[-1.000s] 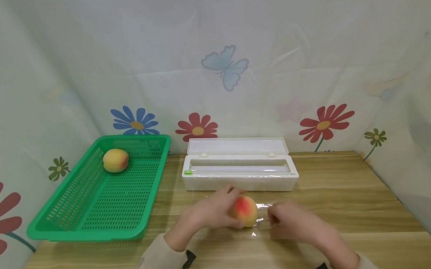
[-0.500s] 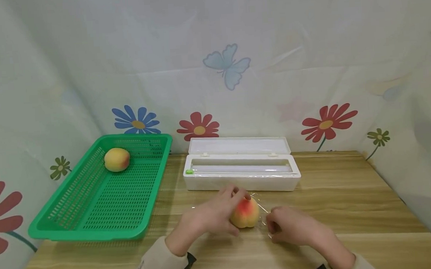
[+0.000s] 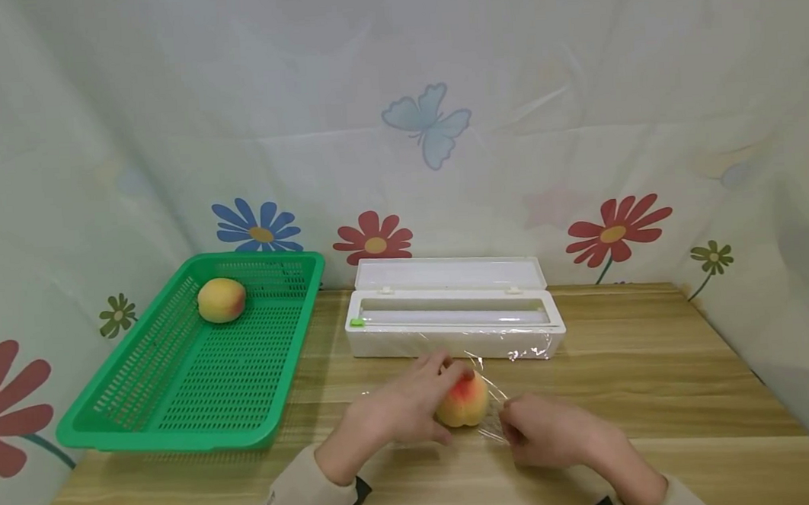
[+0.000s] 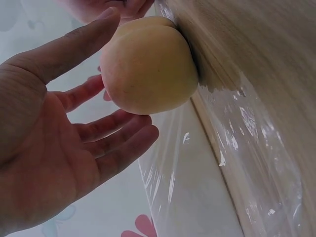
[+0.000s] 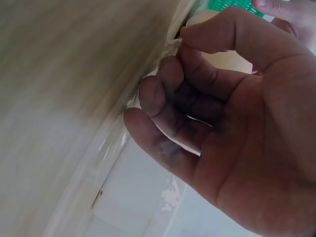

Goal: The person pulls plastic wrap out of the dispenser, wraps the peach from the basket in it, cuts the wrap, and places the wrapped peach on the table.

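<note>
A yellow peach with a red blush sits on the table in front of the white box. My left hand holds it from the left, thumb on one side and fingertips on the other, as the left wrist view shows. Clear plastic wrap lies beneath the peach and runs toward the box. To the peach's right, my right hand pinches the wrap's edge between thumb and curled index finger, drawing it into creases. In the right wrist view, the other fingers are bent close to the tabletop.
Behind the hands stands a white cling film box, lid raised, with a roll inside and a green slider. At left is a green basket holding another peach. A flowered curtain closes off the back.
My right hand has shifted slightly toward me, and the creases in the wrap beside the peach have changed. My left hand stays at the peach, its fingers moved slightly over the top.
</note>
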`<state>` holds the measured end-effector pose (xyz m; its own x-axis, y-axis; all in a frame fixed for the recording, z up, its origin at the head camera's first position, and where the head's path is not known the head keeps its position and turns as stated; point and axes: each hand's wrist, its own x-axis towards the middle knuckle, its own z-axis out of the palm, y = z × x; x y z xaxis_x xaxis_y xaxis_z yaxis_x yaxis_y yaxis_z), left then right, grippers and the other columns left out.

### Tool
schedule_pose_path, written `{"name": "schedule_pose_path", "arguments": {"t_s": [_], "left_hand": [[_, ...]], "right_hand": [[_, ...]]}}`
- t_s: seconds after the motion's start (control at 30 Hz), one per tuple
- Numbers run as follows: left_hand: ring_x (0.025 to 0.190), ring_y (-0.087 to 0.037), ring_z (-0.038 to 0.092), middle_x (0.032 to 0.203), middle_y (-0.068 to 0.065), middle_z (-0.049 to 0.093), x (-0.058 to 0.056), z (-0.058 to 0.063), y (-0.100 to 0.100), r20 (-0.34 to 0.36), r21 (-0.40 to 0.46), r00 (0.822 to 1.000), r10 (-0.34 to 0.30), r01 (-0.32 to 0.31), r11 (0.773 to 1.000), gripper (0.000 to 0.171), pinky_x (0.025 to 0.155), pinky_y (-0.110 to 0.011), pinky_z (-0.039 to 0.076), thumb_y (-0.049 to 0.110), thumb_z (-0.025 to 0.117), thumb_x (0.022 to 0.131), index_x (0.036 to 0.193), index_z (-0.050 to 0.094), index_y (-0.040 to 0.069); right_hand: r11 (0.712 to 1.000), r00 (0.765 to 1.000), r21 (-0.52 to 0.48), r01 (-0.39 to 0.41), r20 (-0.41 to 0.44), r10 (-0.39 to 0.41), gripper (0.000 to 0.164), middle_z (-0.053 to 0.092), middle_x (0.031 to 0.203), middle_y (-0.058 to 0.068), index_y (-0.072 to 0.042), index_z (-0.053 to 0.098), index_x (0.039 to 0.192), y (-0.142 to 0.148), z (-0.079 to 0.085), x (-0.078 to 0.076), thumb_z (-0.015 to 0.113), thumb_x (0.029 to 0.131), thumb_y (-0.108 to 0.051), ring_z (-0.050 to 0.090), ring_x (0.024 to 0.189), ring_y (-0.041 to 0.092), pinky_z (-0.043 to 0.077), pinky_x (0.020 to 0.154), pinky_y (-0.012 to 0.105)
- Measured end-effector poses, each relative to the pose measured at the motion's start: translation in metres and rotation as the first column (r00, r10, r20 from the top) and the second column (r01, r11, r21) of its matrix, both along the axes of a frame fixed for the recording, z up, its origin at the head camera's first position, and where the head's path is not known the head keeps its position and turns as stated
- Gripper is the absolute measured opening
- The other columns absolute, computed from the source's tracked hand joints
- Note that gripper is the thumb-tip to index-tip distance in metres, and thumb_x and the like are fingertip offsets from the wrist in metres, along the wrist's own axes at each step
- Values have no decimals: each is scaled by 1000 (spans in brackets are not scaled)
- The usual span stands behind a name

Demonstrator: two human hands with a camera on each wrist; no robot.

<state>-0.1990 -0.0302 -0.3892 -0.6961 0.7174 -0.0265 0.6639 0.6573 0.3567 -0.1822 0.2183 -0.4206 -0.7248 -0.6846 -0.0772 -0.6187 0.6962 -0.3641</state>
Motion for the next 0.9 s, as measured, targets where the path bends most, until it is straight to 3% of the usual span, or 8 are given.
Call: {"name": "schedule_pose_path", "arguments": {"t_s": [0.37, 0.57, 0.9], "left_hand": [[123, -17, 46, 133, 0, 42, -2, -4, 0, -2, 13, 1000, -7, 7, 1000, 80, 105, -30, 45, 26, 93, 79, 144, 47, 19], [123, -16, 47, 133, 1, 43, 0, -1, 3, -9, -26, 1000, 17, -17, 1000, 86, 107, -30, 43, 32, 93, 78, 147, 44, 17], [130, -24, 48, 139, -8, 45, 6, -9, 15, -111, -98, 991, 72, -83, 992, 108, 106, -34, 45, 49, 92, 74, 155, 33, 8]], "right_hand": [[998, 1000, -58, -10, 28, 12, 28, 43, 61, -17, -23, 52, 69, 3, 2, -3, 69, 74, -1, 39, 54, -1, 35, 49, 20], [993, 1000, -118, -9, 21, 12, 27, 45, 62, -17, -23, 52, 71, 3, 6, -5, 69, 78, -4, 42, 55, -1, 37, 49, 21], [963, 994, -268, -13, -109, -17, 29, 43, 64, -19, -26, 50, 75, -1, 5, -6, 70, 77, -5, 42, 58, -3, 37, 50, 19]]}}
